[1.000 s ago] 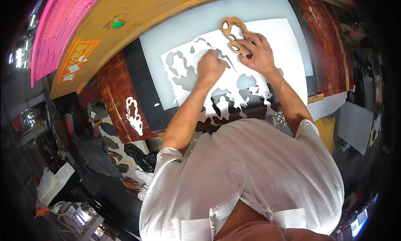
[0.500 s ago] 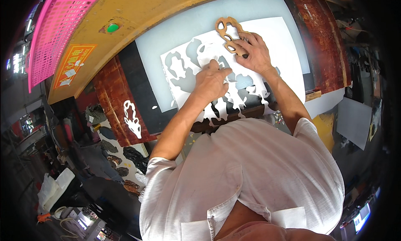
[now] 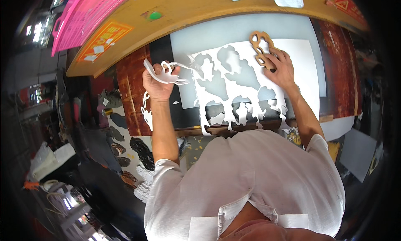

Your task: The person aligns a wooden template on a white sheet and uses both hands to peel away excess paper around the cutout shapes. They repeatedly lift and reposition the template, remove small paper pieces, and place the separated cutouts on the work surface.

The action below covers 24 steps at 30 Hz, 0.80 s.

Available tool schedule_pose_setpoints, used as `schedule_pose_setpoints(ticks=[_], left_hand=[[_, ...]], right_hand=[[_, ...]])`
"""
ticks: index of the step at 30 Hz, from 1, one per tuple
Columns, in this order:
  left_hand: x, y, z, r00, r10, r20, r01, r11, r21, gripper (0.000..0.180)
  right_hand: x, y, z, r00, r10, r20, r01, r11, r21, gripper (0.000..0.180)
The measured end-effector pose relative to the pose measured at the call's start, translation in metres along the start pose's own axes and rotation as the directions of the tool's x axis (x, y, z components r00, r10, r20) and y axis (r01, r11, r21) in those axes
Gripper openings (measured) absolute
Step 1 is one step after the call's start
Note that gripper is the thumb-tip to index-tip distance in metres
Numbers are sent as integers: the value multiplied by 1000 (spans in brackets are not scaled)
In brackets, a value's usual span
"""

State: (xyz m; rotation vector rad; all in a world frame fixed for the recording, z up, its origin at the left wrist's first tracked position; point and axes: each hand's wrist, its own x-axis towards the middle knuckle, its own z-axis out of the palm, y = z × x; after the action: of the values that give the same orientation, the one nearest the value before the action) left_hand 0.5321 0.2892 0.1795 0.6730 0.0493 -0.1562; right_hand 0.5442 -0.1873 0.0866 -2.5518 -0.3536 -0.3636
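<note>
— So, what has the left hand (image 3: 156, 80) got?
— It is clenched on a thin white cut-out piece (image 3: 165, 75), lifted over the left part of the dark red worktop (image 3: 129, 90).
— And the right hand (image 3: 282, 70)?
— Pressed on a brown wooden looped template (image 3: 262, 49), which lies on the white sheet full of cut holes (image 3: 238, 88), near the worktop's far edge.

Single head-worn fisheye view, aimed steeply down from just above the person's white-shirted chest (image 3: 250, 178), tabletop (image 3: 133, 90) seen close across the upper frame, straight edges bent toward the rim, forearms entering from below, surroundings squeezed into the dark periphery.
</note>
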Motion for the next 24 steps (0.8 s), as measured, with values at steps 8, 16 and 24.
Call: schedule_pose_setpoints(ticks=[8,16,24], left_hand=[[-30,-26,56,1000,13,-6,-14,980,-200,49],[-75,-88,60,997,-73,-8,73,996,-55,14],[-117,-89,42,942,-164,-293,303,791,532,43]], right_hand=[[17,-55,-33,1000,23,5,-23,999,26,51],[12,-165,2,718,73,692,-691,197,695,73],[-1,-191,6,891,162,424,-388,755,528,60]])
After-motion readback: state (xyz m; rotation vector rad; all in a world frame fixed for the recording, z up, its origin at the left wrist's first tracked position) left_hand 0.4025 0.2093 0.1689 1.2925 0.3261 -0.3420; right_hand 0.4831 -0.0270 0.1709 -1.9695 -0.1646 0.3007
